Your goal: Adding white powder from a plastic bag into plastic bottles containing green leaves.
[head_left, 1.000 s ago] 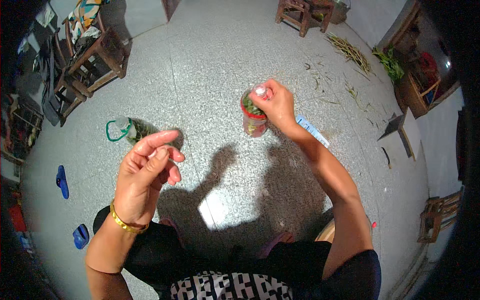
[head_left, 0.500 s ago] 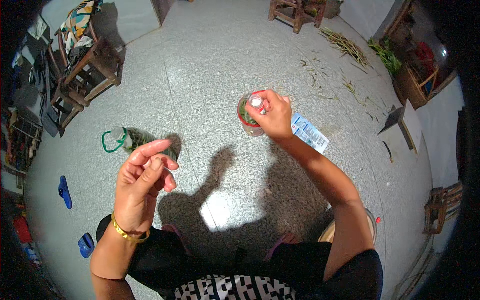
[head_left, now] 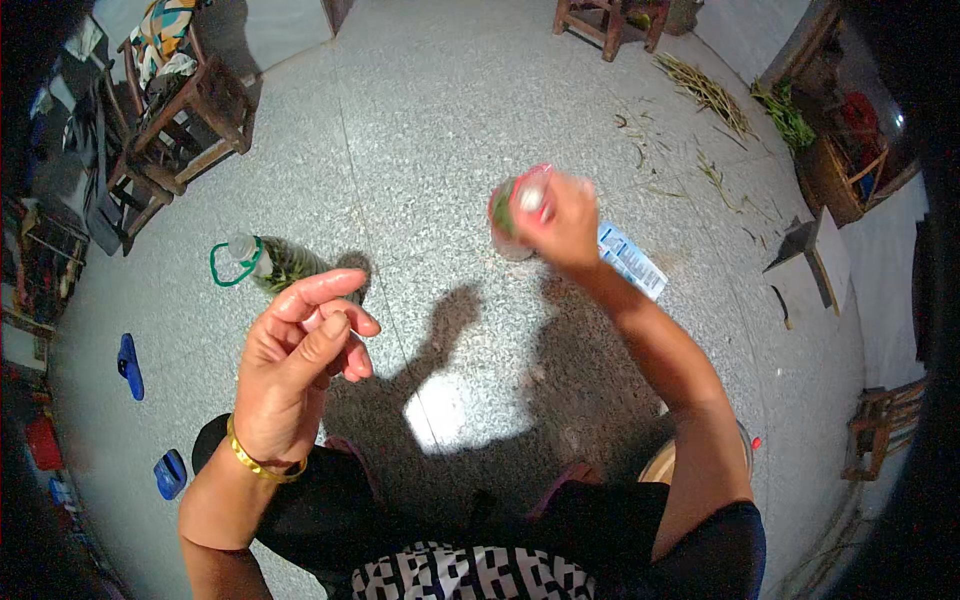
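Note:
My right hand [head_left: 565, 225] is closed around a small clear bottle [head_left: 533, 200] with something white showing in it; motion blurs its outline. It hovers at a clear jar [head_left: 503, 222] with a red rim and green pieces inside, standing on the floor and partly covered by the hand. Beside my right wrist lies a blue and white printed packet [head_left: 632, 262]. My left hand [head_left: 300, 350] is raised at the left, wet-looking and empty, fingers loosely bent and apart. Behind it is a large clear bottle [head_left: 283, 262] holding green leaves, with a green loop handle [head_left: 222, 264] at its neck.
Two blue slippers [head_left: 130, 367] lie at the left. A wooden chair [head_left: 190, 125] with cloths stands far left, a wooden stool [head_left: 608, 25] at the back. Stripped stalks [head_left: 705, 92] and leafy greens [head_left: 785, 115] lie far right. A round basin [head_left: 660, 465] shows behind my right arm.
My right hand, with the small bottle, has moved quickly and now looks blurred. The whole view has shifted slightly. My left hand keeps its pose.

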`<state>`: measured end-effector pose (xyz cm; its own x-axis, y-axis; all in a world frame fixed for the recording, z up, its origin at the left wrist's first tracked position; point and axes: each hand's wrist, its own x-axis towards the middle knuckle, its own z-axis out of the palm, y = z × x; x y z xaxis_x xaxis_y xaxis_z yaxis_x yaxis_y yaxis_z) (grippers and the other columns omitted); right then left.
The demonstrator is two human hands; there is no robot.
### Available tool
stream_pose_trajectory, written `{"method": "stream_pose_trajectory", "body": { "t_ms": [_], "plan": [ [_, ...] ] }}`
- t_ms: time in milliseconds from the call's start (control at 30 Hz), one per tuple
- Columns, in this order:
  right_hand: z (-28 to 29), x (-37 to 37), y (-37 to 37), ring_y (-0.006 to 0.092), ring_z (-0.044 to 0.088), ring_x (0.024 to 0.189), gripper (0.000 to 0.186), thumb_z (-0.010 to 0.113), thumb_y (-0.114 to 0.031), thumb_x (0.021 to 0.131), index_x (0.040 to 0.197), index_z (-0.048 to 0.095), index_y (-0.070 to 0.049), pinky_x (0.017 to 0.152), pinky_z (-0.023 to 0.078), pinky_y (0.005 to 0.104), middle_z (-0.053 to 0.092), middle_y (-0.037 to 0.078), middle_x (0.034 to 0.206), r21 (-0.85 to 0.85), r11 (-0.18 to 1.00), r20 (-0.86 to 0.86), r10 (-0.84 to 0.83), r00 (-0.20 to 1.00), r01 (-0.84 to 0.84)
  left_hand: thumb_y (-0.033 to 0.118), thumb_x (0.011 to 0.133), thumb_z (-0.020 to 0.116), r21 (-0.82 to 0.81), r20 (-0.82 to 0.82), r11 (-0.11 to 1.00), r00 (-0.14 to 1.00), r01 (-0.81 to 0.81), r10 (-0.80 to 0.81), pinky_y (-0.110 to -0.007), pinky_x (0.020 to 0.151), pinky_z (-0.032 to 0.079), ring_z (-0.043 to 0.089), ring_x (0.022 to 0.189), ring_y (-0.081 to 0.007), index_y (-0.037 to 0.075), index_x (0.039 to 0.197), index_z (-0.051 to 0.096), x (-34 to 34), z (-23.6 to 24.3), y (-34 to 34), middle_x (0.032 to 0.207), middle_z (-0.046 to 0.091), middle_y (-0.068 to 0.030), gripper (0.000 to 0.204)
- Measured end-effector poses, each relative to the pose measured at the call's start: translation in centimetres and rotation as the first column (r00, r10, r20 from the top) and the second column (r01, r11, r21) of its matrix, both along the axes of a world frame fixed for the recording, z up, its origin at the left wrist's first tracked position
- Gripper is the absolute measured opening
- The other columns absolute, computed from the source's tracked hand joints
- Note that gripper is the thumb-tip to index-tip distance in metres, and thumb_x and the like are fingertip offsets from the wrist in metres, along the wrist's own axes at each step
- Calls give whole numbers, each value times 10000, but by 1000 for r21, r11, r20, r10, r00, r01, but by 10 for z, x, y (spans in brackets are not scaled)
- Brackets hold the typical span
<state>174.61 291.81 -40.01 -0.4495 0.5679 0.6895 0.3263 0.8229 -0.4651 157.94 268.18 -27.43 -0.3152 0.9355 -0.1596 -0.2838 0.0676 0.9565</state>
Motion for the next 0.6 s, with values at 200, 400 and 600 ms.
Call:
{"method": "stream_pose_trajectory", "body": {
  "t_ms": [200, 400, 600],
  "plan": [
    [0, -17, 19, 272, 572, 607, 249, 649, -266, 616, 717, 565, -55, 570, 435, 389, 592, 117, 681, 67, 996, 107, 53, 993, -60, 144, 832, 541, -4, 2, 1000, 1000, 20, -20, -197, 572, 438, 548, 623, -88, 19, 1098, 499, -3, -2, -2, 838, 586, -62, 297],
    [0, -11, 11, 238, 556, 688, 201, 651, -213, 609, 735, 544, -97, 686, 377, 344, 566, 67, 712, 33, 996, 87, 78, 993, -81, 144, 829, 544, -3, 8, 1000, 1000, 14, -14, -200, 562, 441, 547, 616, -87, 24, 1089, 507, -1, 2, -3, 833, 587, -59, 289],
    [2, 14, -16, 234, 537, 664, 243, 695, -141, 572, 740, 523, -103, 660, 383, 335, 548, 47, 688, 169, 976, 57, 128, 990, -136, 145, 823, 553, 17, 15, 1000, 1000, 21, -21, -202, 561, 444, 548, 613, -89, 19, 1111, 488, -2, 2, -1, 825, 589, -71, 321]
  ]
}}
